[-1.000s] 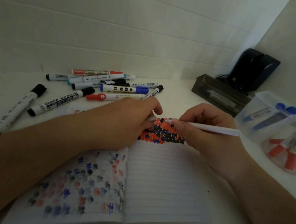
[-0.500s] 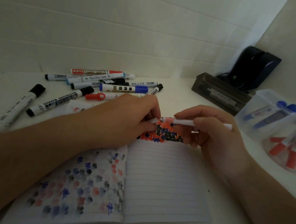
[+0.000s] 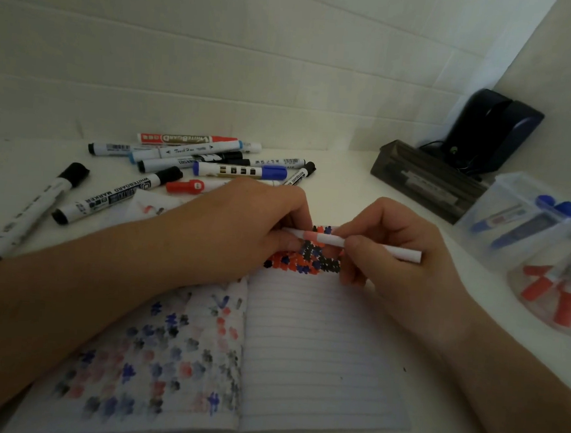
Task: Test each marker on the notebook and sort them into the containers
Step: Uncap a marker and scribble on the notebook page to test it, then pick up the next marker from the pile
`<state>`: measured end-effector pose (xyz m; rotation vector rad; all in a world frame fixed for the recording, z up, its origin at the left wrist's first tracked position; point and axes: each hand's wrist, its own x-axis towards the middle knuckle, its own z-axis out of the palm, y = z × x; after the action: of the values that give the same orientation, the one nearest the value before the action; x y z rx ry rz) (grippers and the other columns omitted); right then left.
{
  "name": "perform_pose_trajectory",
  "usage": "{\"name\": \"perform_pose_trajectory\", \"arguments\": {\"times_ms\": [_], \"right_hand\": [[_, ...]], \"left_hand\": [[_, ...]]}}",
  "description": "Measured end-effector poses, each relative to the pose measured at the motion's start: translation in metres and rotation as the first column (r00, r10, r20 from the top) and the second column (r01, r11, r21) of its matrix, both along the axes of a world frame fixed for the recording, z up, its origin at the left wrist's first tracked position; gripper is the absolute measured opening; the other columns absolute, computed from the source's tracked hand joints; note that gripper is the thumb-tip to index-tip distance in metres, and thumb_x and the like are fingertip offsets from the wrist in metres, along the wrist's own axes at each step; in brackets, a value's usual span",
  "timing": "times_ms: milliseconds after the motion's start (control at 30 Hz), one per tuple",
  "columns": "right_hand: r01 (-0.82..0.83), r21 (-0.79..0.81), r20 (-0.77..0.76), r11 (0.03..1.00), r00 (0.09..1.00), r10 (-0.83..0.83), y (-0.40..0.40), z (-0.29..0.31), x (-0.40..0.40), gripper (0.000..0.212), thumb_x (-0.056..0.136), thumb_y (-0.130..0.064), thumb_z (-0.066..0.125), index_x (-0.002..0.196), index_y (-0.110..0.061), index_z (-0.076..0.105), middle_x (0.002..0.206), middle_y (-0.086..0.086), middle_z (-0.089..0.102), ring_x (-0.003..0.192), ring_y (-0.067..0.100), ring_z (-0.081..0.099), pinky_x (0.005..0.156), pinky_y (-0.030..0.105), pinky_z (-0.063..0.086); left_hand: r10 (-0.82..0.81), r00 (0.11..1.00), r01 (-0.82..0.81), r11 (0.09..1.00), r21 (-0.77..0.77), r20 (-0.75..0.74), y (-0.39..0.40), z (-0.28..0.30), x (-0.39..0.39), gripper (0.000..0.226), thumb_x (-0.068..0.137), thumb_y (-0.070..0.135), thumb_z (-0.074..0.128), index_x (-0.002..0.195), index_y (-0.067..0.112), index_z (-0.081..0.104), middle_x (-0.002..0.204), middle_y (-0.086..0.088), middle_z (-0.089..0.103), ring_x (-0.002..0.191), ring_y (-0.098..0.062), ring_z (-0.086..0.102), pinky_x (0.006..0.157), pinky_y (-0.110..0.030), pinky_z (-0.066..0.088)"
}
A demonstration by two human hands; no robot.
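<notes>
Both hands' fingers [image 3: 359, 247] pinch one white marker [image 3: 353, 244] above the notebook [image 3: 318, 354].

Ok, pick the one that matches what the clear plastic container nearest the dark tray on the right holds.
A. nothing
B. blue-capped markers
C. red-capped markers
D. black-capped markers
B: the clear plastic container beside the dark tray holds blue-capped markers; the red-capped markers sit in the round clear container nearer the camera.
</notes>
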<state>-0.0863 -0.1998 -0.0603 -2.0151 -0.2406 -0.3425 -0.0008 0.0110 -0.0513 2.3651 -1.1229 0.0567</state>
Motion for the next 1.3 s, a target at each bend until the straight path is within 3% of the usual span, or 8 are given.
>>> {"name": "perform_pose_trajectory", "arguments": {"times_ms": [233,467,633,700,867,933,1167,1300], "right_hand": [[0.035,-0.177,0.059,0.984,0.998,-0.025,0.003,0.001,-0.004,0.007,0.088,-0.032,0.067,0.089,-0.027,0.071,0.079,-0.001,0.074,0.071,0.029,0.068,0.066,0.058,0.056],[0.039,-0.181,0.065,0.983,0.997,-0.028,0.002,-0.004,-0.002,0.020,0.087,-0.043,0.063,0.092,-0.027,0.074,0.086,-0.003,0.076,0.076,0.023,0.071,0.068,0.054,0.057],[0.037,-0.170,0.060,0.985,0.998,-0.027,-0.002,-0.008,0.001,0.006,0.093,-0.024,0.069,0.091,-0.021,0.074,0.080,-0.003,0.075,0.071,0.018,0.069,0.060,0.040,0.057],[0.025,-0.107,-0.024,0.994,0.999,-0.027,-0.003,-0.009,0.004,0.011,0.096,-0.013,0.068,0.088,-0.017,0.073,0.075,0.002,0.075,0.066,0.016,0.068,0.058,0.030,0.053],[0.139,0.287,-0.175,0.948,0.980,-0.091,-0.008,-0.004,0.017,0.013,0.089,-0.001,0.073,0.081,-0.002,0.064,0.067,0.015,0.069,0.054,0.018,0.060,0.050,0.025,0.049],[0.167,0.330,-0.193,0.929,0.975,-0.106,-0.009,-0.001,0.018,0.015,0.086,-0.001,0.078,0.083,-0.002,0.063,0.067,0.014,0.068,0.054,0.018,0.059,0.052,0.026,0.050],[0.335,-0.137,-0.148,0.932,0.924,-0.354,0.006,0.000,-0.020,0.019,0.084,-0.040,0.079,0.078,-0.025,0.069,0.074,-0.003,0.072,0.068,0.011,0.066,0.069,0.038,0.059],[0.286,-0.130,-0.111,0.949,0.947,-0.301,0.002,0.000,-0.104,0.003,0.092,-0.032,0.073,0.092,-0.028,0.071,0.083,-0.005,0.074,0.074,0.008,0.071,0.072,0.032,0.061]], "left_hand": [[-0.006,1.000,0.005,0.999,-0.042,-0.018,0.002,0.000,0.006,0.017,0.091,0.030,0.074,0.090,0.041,0.062,0.079,0.023,0.065,0.084,0.012,0.060,0.072,-0.006,0.045],[-0.012,0.997,0.016,0.999,-0.043,0.074,0.000,-0.004,0.006,0.022,0.090,0.029,0.075,0.086,0.044,0.058,0.072,0.027,0.057,0.082,0.013,0.058,0.068,-0.004,0.041],[0.012,0.998,-0.008,0.996,-0.084,0.056,-0.003,-0.012,0.010,0.013,0.091,0.026,0.075,0.092,0.038,0.068,0.082,0.018,0.067,0.076,0.002,0.062,0.066,-0.014,0.046],[0.008,1.000,-0.006,0.997,-0.075,0.021,-0.005,-0.017,0.011,0.010,0.092,0.029,0.074,0.095,0.037,0.069,0.083,0.018,0.067,0.078,0.002,0.061,0.066,-0.014,0.046],[-0.017,1.000,0.016,0.993,-0.116,-0.015,-0.006,-0.020,0.011,0.009,0.093,0.048,0.066,0.098,0.040,0.066,0.085,0.017,0.068,0.079,0.002,0.063,0.067,-0.021,0.051],[-0.013,1.000,0.011,0.992,-0.122,-0.012,-0.006,-0.020,0.009,0.007,0.095,0.047,0.064,0.096,0.041,0.066,0.084,0.018,0.069,0.078,0.002,0.063,0.068,-0.023,0.053],[-0.063,0.982,0.044,0.993,0.111,0.180,-0.010,-0.003,-0.009,0.014,0.098,0.047,0.056,0.095,0.035,0.062,0.079,0.011,0.060,0.072,-0.004,0.054,0.066,-0.035,0.048],[-0.209,0.945,0.142,0.955,0.261,0.253,-0.035,0.004,-0.063,0.011,0.096,0.041,0.060,0.094,0.032,0.066,0.080,0.014,0.056,0.075,-0.003,0.051,0.065,-0.021,0.035]]}}
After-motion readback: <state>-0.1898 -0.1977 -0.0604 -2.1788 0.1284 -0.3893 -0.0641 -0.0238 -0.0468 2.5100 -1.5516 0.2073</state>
